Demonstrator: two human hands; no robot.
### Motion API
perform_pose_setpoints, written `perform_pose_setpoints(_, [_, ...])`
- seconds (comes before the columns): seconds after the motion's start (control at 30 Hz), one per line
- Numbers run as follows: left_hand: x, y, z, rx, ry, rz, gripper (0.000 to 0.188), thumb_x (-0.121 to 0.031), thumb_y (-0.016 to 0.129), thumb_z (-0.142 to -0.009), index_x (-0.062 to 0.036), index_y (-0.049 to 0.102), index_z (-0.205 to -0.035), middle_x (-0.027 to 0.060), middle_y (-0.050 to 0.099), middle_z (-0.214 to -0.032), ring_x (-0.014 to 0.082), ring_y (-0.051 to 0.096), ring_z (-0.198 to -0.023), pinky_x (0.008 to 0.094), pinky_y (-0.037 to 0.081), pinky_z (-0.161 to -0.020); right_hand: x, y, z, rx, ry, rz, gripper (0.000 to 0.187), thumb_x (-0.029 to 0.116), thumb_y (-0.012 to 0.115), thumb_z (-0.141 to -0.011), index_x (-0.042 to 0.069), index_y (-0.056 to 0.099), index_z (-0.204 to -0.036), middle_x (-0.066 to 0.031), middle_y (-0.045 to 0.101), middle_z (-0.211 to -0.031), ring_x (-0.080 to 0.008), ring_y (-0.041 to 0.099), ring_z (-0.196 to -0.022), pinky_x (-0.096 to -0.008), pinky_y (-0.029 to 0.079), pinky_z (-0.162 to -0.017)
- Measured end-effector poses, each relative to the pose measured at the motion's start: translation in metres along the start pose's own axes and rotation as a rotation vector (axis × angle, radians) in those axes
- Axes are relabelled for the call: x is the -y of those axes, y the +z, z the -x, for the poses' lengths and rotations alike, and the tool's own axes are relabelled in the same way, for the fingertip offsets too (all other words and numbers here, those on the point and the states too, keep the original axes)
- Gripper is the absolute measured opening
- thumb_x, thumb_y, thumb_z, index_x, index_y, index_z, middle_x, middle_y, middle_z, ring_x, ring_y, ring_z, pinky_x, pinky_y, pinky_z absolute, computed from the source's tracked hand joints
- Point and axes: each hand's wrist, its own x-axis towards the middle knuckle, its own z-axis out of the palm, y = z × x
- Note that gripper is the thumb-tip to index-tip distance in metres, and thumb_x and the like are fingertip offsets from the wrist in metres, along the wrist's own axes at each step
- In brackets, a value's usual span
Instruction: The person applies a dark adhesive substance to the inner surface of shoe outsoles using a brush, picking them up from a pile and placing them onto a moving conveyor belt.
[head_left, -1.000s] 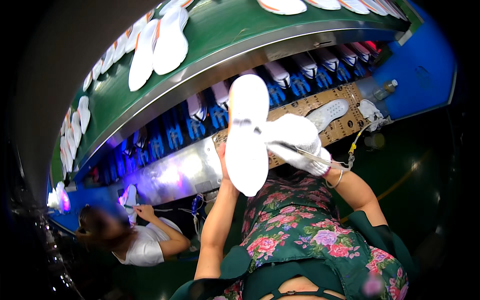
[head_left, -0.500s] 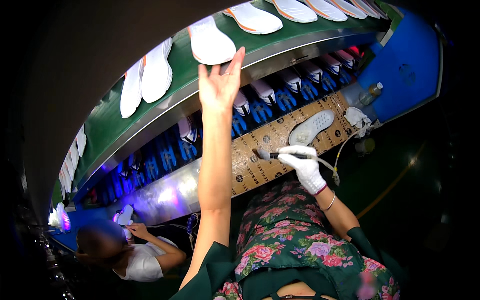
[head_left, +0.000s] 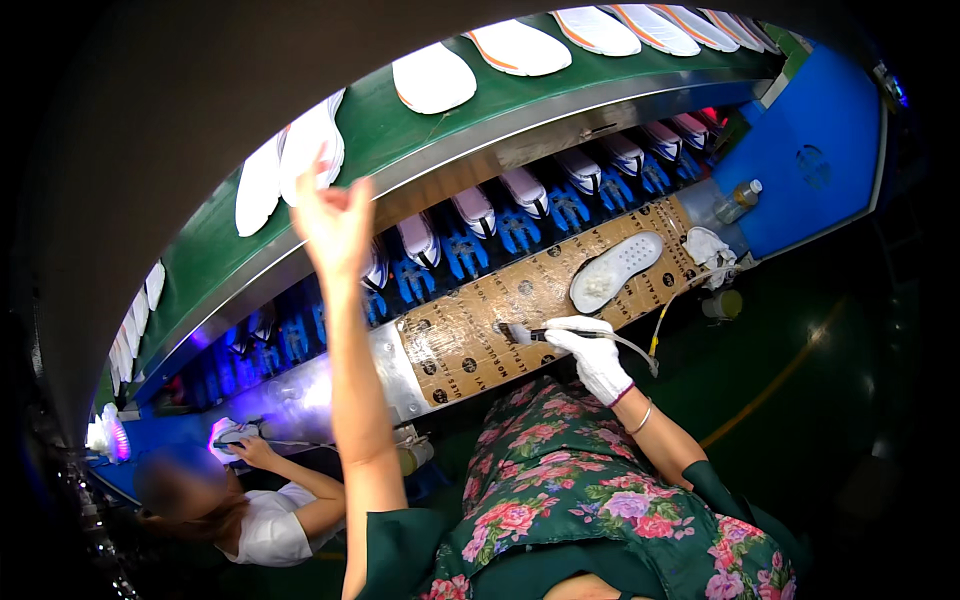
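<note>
Bare and slightly blurred by motion, my left hand (head_left: pixel 335 220) reaches up to the green shelf with its fingers apart. Its fingertips are at the near end of a white shoe sole (head_left: pixel 313 150); I cannot tell whether they touch it. Another white sole (head_left: pixel 260 188) lies just left of that one. In a white knit glove, my right hand (head_left: pixel 592 358) grips a brush (head_left: pixel 530 334) with a thin hose trailing from it. The bristles are over the cardboard-covered bench (head_left: pixel 450 345). Beyond that hand lies a pale grey, perforated sole (head_left: pixel 617 272).
More white soles (head_left: pixel 520 48) line the green upper shelf (head_left: pixel 370 130). Below it, shoe uppers (head_left: pixel 475 210) sit by blue holders (head_left: pixel 518 230). A bottle (head_left: pixel 738 200) and white cloth (head_left: pixel 708 250) are at the right. A co-worker (head_left: pixel 270 520) handles a shoe part at lower left.
My left hand has moved left along the shelf, from a single sole to the pair of soles. My right hand has shifted slightly left, still with the brush.
</note>
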Motion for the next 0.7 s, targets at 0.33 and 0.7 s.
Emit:
perform_pose_setpoints(0.33, [0.125, -0.111, 0.036, -0.227, 0.293, 0.641, 0.04, -0.019, 0.051, -0.094, 0.0051, 0.055, -0.125, 0.0223, 0.062, -0.121, 0.0353, 0.063, -0.109, 0.0462, 0.052, -0.098, 0.018, 0.029, -0.007, 0.034, -0.004, -0.164, 0.021, 0.003, 0.074, -0.087, -0.003, 0.073, -0.107, -0.0076, 0.074, -0.095, -0.0121, 0.065, -0.079, -0.0241, 0.052, -0.071])
perform_pose_setpoints(0.7, [0.086, -0.134, 0.178, -0.187, -0.731, 0.856, 0.043, -0.029, 0.053, -0.097, -0.0012, 0.058, -0.128, 0.0165, 0.068, -0.117, 0.0272, 0.069, -0.105, 0.0407, 0.056, -0.094, 0.097, 0.084, 0.023, 0.495, -0.141, -0.175, 0.016, -0.006, 0.07, -0.085, 0.0, 0.073, -0.1, -0.0173, 0.072, -0.109, -0.0199, 0.069, -0.092, -0.0286, 0.057, -0.078])
